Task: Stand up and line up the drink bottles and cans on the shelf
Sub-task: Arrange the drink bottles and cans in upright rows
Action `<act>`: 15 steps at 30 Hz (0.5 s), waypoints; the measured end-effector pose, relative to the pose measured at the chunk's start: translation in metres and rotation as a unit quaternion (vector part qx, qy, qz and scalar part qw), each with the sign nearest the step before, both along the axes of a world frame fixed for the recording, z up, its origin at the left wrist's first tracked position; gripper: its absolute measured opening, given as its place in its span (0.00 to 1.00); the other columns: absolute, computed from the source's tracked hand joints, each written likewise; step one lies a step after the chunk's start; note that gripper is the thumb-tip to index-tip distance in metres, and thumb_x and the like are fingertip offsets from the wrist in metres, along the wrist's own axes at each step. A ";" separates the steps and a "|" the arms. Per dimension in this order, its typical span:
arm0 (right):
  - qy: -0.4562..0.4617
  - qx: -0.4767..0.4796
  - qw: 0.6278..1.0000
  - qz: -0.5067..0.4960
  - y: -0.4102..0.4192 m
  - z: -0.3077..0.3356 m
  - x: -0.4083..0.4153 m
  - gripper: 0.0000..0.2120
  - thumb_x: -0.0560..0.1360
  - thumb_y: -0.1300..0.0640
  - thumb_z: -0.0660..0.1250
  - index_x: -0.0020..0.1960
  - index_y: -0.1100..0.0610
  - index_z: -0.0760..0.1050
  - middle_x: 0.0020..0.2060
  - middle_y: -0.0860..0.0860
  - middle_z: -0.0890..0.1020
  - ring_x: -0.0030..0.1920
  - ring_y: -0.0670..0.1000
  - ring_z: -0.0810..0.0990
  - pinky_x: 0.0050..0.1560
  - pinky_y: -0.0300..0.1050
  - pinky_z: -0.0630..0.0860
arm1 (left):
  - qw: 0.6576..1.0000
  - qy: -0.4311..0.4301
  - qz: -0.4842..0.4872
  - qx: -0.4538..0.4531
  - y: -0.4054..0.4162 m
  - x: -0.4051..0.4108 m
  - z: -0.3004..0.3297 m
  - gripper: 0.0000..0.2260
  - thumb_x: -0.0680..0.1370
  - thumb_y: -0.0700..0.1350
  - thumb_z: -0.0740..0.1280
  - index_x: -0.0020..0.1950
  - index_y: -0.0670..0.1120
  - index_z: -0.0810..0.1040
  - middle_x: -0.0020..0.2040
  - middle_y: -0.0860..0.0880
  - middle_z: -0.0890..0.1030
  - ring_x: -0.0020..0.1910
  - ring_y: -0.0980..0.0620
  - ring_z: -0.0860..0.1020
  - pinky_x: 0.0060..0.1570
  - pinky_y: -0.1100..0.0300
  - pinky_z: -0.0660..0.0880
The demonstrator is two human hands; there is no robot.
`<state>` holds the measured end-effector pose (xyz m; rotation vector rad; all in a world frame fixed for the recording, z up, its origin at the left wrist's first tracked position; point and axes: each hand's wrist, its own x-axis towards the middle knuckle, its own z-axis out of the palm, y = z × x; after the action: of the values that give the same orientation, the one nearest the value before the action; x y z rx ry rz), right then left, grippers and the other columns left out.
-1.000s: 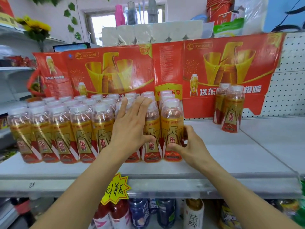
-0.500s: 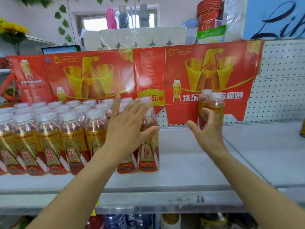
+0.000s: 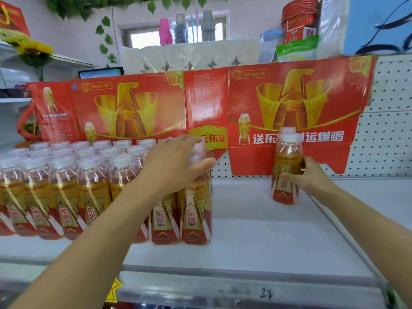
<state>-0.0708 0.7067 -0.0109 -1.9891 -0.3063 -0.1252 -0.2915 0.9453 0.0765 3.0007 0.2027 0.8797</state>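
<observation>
Two bare hands reach over a white shelf (image 3: 256, 237) stocked with energy-drink bottles. The left hand (image 3: 171, 166) rests on the tops of the packed block of bottles (image 3: 73, 188) filling the shelf's left half, its fingers (image 3: 185, 141) relaxed and spread, the thumb against the neck of the rightmost front bottle (image 3: 196, 210). The right hand (image 3: 310, 177) grips a lone bottle (image 3: 286, 168) standing upright near the back edge, fingers curled round its middle; a second bottle (image 3: 287, 130) stands just behind it, mostly hidden. Between the block and this pair lies a bare stretch of shelf running to the front edge. A red cardboard display panel (image 3: 200, 103) stands along the back, before a white pegboard (image 3: 388, 134).
</observation>
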 end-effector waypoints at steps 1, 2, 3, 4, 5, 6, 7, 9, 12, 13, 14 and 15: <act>-0.006 -0.008 1.000 0.025 0.005 0.000 -0.009 0.26 0.70 0.59 0.76 0.63 0.56 0.68 0.53 0.51 0.79 0.52 0.53 0.78 0.52 0.50 0.76 | 1.000 0.017 0.007 0.011 -0.002 0.003 0.002 0.27 0.78 0.64 0.59 0.72 0.53 0.69 0.71 0.53 0.72 0.68 0.50 0.71 0.66 0.49 0.69; -0.011 -0.010 0.998 0.055 0.011 0.000 -0.020 0.25 0.70 0.58 0.76 0.62 0.55 0.68 0.51 0.49 0.79 0.51 0.50 0.78 0.52 0.49 0.76 | 0.999 0.025 0.013 0.023 -0.004 0.005 0.002 0.24 0.78 0.63 0.59 0.70 0.53 0.72 0.70 0.53 0.73 0.66 0.50 0.72 0.62 0.50 0.73; -0.016 -0.012 0.996 0.085 0.018 0.000 -0.031 0.25 0.69 0.58 0.77 0.61 0.54 0.69 0.51 0.48 0.80 0.50 0.49 0.79 0.53 0.48 0.77 | 0.999 0.025 0.019 0.034 -0.005 0.008 0.002 0.22 0.79 0.62 0.59 0.68 0.53 0.74 0.69 0.53 0.74 0.65 0.50 0.74 0.58 0.52 0.74; -0.023 -0.017 0.993 0.112 0.026 0.000 -0.042 0.25 0.68 0.57 0.77 0.60 0.53 0.70 0.51 0.47 0.80 0.51 0.48 0.79 0.53 0.47 0.77 | 0.999 0.023 0.026 0.042 -0.006 0.009 0.001 0.20 0.79 0.60 0.59 0.67 0.53 0.75 0.68 0.53 0.75 0.63 0.50 0.75 0.54 0.53 0.75; -0.031 -0.024 0.990 0.134 0.035 0.001 -0.051 0.25 0.68 0.56 0.78 0.60 0.53 0.70 0.51 0.47 0.80 0.51 0.47 0.79 0.50 0.44 0.77 | 0.998 0.023 0.033 0.048 -0.006 0.010 0.000 0.20 0.80 0.59 0.58 0.67 0.53 0.75 0.68 0.54 0.75 0.62 0.50 0.75 0.52 0.54 0.74; -0.037 -0.030 0.987 0.153 0.044 0.001 -0.060 0.25 0.68 0.55 0.78 0.60 0.52 0.70 0.51 0.46 0.79 0.51 0.46 0.79 0.47 0.40 0.76 | 0.998 0.023 0.038 0.053 -0.006 0.011 -0.002 0.20 0.80 0.59 0.58 0.68 0.53 0.75 0.68 0.54 0.75 0.62 0.50 0.75 0.50 0.55 0.73; -0.042 -0.033 0.984 0.172 0.054 0.001 -0.068 0.25 0.68 0.54 0.78 0.60 0.51 0.70 0.51 0.45 0.78 0.51 0.44 0.78 0.44 0.37 0.74 | 0.997 0.024 0.041 0.057 -0.006 0.011 -0.002 0.20 0.80 0.59 0.57 0.68 0.53 0.74 0.68 0.54 0.75 0.62 0.50 0.75 0.48 0.56 0.71; -0.049 -0.036 0.978 0.199 0.072 0.000 -0.080 0.24 0.68 0.53 0.77 0.59 0.50 0.69 0.52 0.43 0.78 0.51 0.41 0.77 0.44 0.35 0.72 | 0.997 0.025 0.042 0.064 -0.005 0.011 -0.003 0.21 0.80 0.60 0.56 0.70 0.54 0.73 0.69 0.54 0.74 0.62 0.51 0.75 0.47 0.57 0.70; -0.054 -0.035 0.974 0.217 0.088 -0.002 -0.087 0.25 0.68 0.51 0.77 0.60 0.49 0.69 0.54 0.44 0.78 0.55 0.45 0.76 0.53 0.41 0.74 | 0.996 0.036 0.038 0.071 -0.004 0.009 -0.002 0.23 0.80 0.61 0.55 0.71 0.54 0.70 0.70 0.54 0.72 0.64 0.51 0.74 0.49 0.55 0.71; -0.054 -0.037 0.974 0.216 0.090 -0.002 -0.087 0.26 0.68 0.51 0.77 0.61 0.49 0.69 0.55 0.45 0.78 0.56 0.46 0.76 0.55 0.43 0.74 | 0.996 0.039 0.036 0.074 -0.004 0.009 -0.002 0.23 0.80 0.62 0.55 0.72 0.54 0.69 0.71 0.54 0.72 0.64 0.51 0.73 0.50 0.54 0.72; -0.053 -0.042 0.974 0.217 0.091 -0.002 -0.087 0.26 0.68 0.50 0.77 0.61 0.49 0.69 0.56 0.45 0.78 0.57 0.46 0.76 0.56 0.45 0.75 | 0.996 0.041 0.034 0.075 -0.005 0.009 -0.002 0.24 0.80 0.62 0.55 0.73 0.54 0.69 0.72 0.54 0.71 0.65 0.51 0.73 0.52 0.54 0.72; -0.050 -0.048 0.973 0.220 0.090 -0.002 -0.086 0.26 0.69 0.50 0.77 0.62 0.49 0.69 0.56 0.45 0.78 0.57 0.47 0.76 0.57 0.46 0.75 | 0.996 0.043 0.032 0.074 -0.005 0.009 -0.002 0.24 0.80 0.62 0.55 0.73 0.54 0.68 0.72 0.54 0.71 0.66 0.50 0.72 0.54 0.53 0.72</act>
<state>-0.1568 0.7970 -0.0129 -1.9638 -0.8213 0.0751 -0.2827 0.9401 0.0750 3.1907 0.2447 0.8043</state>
